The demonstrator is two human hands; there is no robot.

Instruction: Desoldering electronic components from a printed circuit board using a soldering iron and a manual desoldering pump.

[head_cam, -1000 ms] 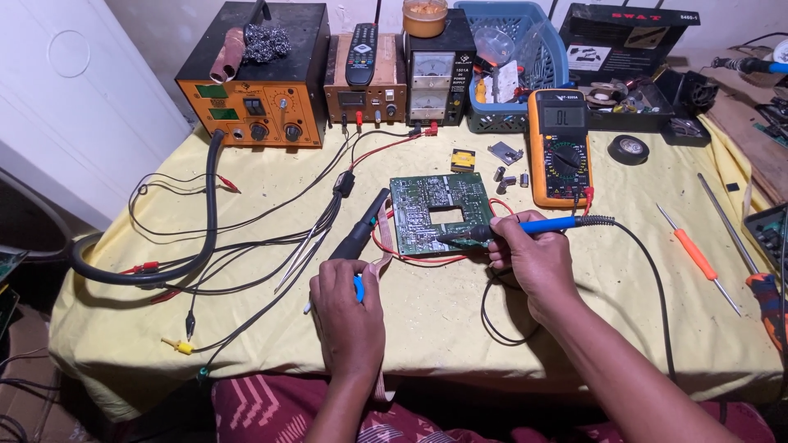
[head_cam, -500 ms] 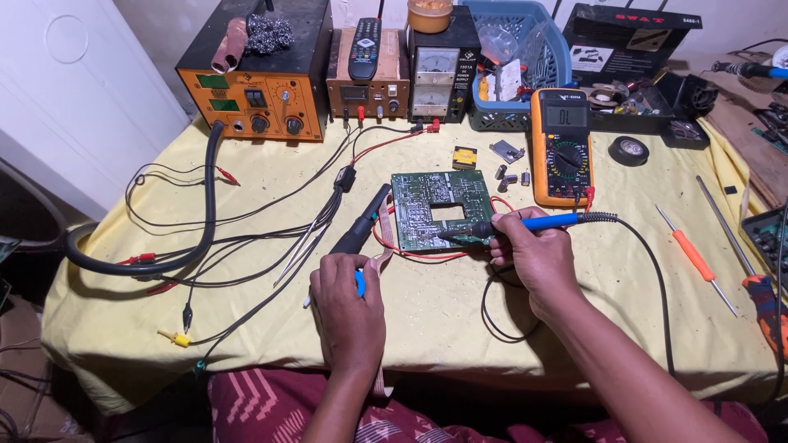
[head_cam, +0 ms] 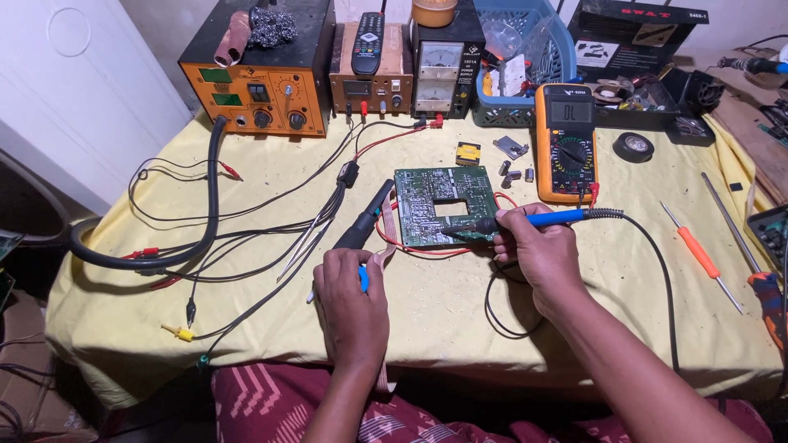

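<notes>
While the right hand [head_cam: 538, 254] pinched the blue-handled soldering iron [head_cam: 533, 219] pen-fashion, its tip rested on the lower right edge of the green circuit board [head_cam: 443, 205], which lay flat on the yellow-covered bench [head_cam: 460, 316] just ahead of both hands. Left hand [head_cam: 353, 299] was curled shut around a small blue-tipped tool [head_cam: 362, 279]; what kind of tool could not be told. It sat just beside the black handpiece [head_cam: 365, 226] lying against the board's left edge.

Risks noted:
- Board was not clamped, only lying on cloth. Pressure from the iron tip could have slid or tipped it, dragging the tip across neighbouring joints.
- Red wire [head_cam: 410, 246] looped out from under the board's near edge, close to the tip. A slip would likely have scorched its insulation.
- Iron's black cord [head_cam: 657, 271] trailed over the bench edge and looped under the right wrist; a snag there could have jerked the tip off its point.
- Cloth under the work looked like fabric; a hot tip set down on it would probably have marked or burned it.
- Tangle of black leads [head_cam: 246, 238] with clips lay to the left, near the left forearm's path; a sleeve or wrist could have pulled them.
- Orange multimeter [head_cam: 566, 143] stood just right of the board, its leads near the iron's handle.
</notes>
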